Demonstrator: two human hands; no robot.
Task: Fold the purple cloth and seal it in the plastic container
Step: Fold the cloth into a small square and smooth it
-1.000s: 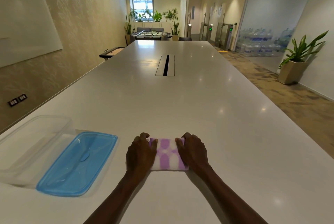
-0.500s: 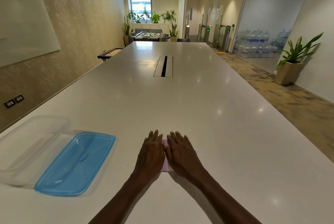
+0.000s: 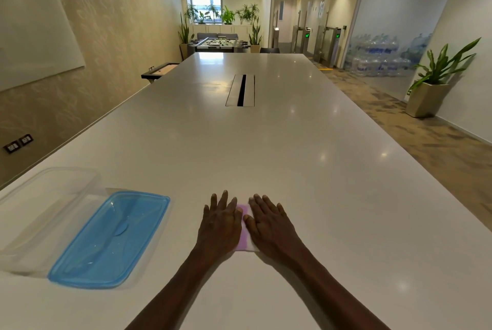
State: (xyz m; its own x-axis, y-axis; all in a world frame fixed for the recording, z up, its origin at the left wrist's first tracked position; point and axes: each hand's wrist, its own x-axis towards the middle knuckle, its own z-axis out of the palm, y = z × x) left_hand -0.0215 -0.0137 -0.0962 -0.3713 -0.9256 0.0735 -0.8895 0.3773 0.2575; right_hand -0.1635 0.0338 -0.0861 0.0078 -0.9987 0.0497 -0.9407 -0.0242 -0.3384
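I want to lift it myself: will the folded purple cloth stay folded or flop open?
Probably floppy: the purple cloth is soft fabric, and the left hand and right hand lie flat on it. Likely light, being small. It may slide on the glossy table.

Both hands lie flat, palms down, on the folded purple cloth near the front edge of the long white table. The left hand and right hand sit side by side, fingers spread and extended, leaving only a narrow strip of purple-and-white fabric showing between them. To the left, well apart from the hands, the blue lid lies on the tabletop — just beside the clear plastic container, which stands open.
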